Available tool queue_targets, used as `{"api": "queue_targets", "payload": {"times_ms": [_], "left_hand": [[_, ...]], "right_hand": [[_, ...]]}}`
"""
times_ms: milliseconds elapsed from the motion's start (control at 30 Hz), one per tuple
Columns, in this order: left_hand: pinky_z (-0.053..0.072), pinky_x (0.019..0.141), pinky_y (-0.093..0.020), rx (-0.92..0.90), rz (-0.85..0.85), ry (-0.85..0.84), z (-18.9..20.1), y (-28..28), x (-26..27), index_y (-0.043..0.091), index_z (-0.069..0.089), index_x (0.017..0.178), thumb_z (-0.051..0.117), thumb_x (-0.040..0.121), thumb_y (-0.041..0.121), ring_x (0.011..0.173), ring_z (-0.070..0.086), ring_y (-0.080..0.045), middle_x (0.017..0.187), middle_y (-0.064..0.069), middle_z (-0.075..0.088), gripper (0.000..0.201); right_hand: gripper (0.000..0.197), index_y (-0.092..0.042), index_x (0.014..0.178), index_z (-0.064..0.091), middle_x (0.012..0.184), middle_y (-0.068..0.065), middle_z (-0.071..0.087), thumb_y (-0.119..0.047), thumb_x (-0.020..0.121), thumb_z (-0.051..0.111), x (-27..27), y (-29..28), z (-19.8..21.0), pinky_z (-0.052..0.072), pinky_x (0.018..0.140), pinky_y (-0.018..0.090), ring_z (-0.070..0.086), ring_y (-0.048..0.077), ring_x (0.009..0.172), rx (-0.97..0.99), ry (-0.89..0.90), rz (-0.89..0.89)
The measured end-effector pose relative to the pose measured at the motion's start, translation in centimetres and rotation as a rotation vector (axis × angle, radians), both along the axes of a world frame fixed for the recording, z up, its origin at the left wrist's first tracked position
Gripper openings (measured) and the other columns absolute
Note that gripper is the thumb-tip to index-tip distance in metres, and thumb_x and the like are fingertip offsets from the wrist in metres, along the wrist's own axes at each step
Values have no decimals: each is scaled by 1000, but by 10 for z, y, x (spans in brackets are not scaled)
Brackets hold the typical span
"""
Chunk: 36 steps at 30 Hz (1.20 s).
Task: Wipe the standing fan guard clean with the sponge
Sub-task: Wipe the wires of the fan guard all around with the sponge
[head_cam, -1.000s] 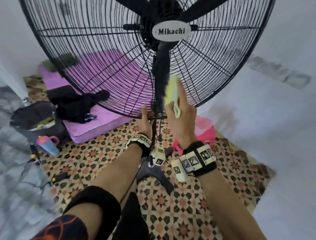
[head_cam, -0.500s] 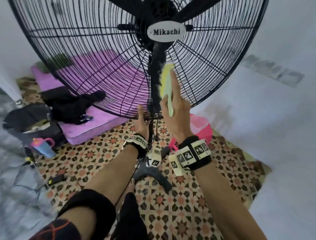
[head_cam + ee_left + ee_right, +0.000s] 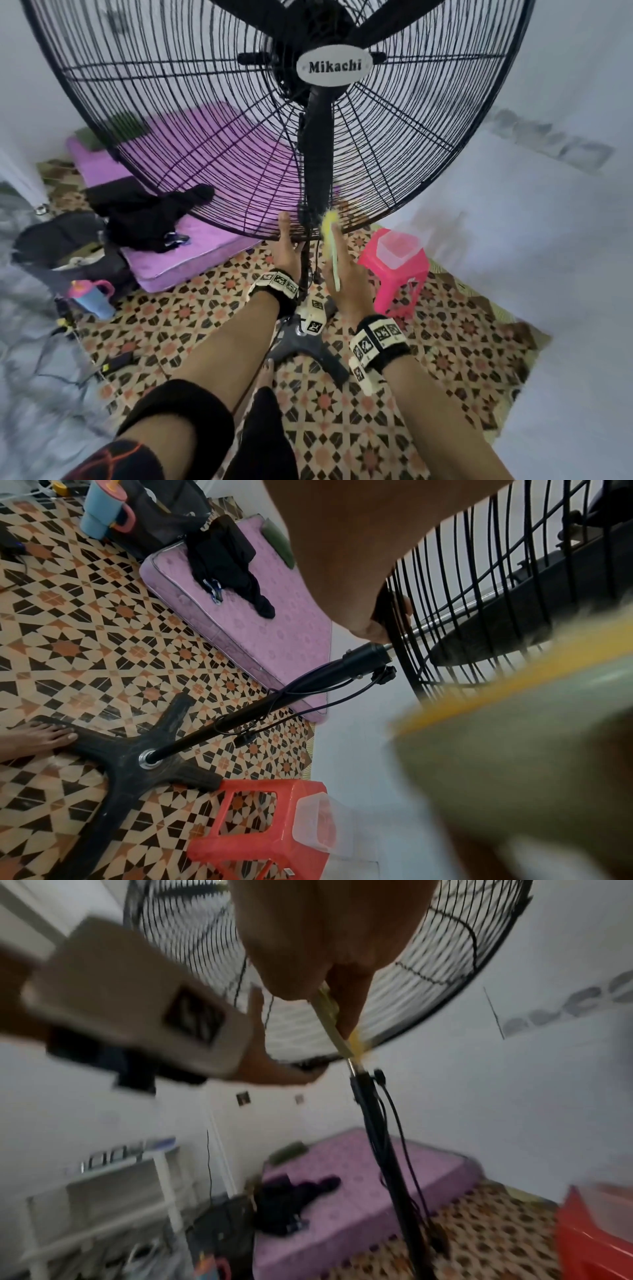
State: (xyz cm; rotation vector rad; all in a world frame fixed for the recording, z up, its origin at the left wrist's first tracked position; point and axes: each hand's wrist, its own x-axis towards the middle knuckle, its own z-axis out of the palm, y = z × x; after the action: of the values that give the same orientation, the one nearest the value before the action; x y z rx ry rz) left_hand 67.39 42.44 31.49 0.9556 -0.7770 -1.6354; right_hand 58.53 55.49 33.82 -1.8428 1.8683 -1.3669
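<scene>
The standing fan's big black wire guard (image 3: 191,113) with its Mikachi badge (image 3: 334,66) fills the top of the head view. My left hand (image 3: 285,240) grips the guard's bottom rim, and the left wrist view shows its fingers (image 3: 383,615) curled round the rim. Just right of the pole, my right hand (image 3: 342,263) holds a thin yellow-green sponge (image 3: 329,229). It presses the sponge's top edge on the lowest wires. In the right wrist view the sponge (image 3: 330,1015) is pinched between thumb and fingers.
A pink plastic stool (image 3: 394,274) with a clear tub (image 3: 399,248) stands right of the fan's pole. The black cross base (image 3: 308,346) lies under my arms with my foot (image 3: 37,737) on it. A purple mattress (image 3: 191,219), black clothes (image 3: 147,212) and a blue cup (image 3: 92,298) lie at the left.
My right hand has slid the sponge down the guard, from beside the motor column to the bottom rim. My left hand has kept its hold on the rim.
</scene>
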Motion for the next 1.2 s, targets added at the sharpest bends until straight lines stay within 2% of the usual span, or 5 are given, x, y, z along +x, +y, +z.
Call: {"api": "queue_targets", "payload": {"times_ms": [200,367,667,1000,1200], "left_hand": [[30,126,-49,-7,-5,58,6,7,2,25,14,166,64,63,94,154,32,-25,170,-5,27,134],[29,126,-47,-77,-20,47,7,11,3,25,19,166,60,65,95,155,28,-20,170,-1,25,130],[37,121,-43,-69,-12,3,3,9,2,28,18,166,59,70,94,152,35,-17,168,0,31,123],[34,123,-52,99,-51,-15,-46,-29,-4,35,30,162,59,65,99,147,43,-19,164,5,40,120],[44,111,-29,55,-14,-18,1,-2,6,26,19,165,63,65,95,152,36,-21,168,-2,30,129]], "right_hand": [[64,-19,162,15,67,-3,51,-13,106,46,8,6,12,45,42,27,39,6,43,-150,-98,-63],[64,-18,162,19,152,7,50,-6,105,47,5,-18,22,60,70,24,66,2,76,-195,61,1],[46,-12,152,39,132,17,64,-10,106,43,1,-12,58,56,91,24,70,22,96,-319,22,32],[27,-4,123,45,60,-7,44,-27,108,46,-4,-17,33,30,36,23,36,6,40,47,391,-68],[90,-17,126,37,108,-3,51,-85,72,61,-32,3,58,44,71,25,53,10,86,477,299,152]]}}
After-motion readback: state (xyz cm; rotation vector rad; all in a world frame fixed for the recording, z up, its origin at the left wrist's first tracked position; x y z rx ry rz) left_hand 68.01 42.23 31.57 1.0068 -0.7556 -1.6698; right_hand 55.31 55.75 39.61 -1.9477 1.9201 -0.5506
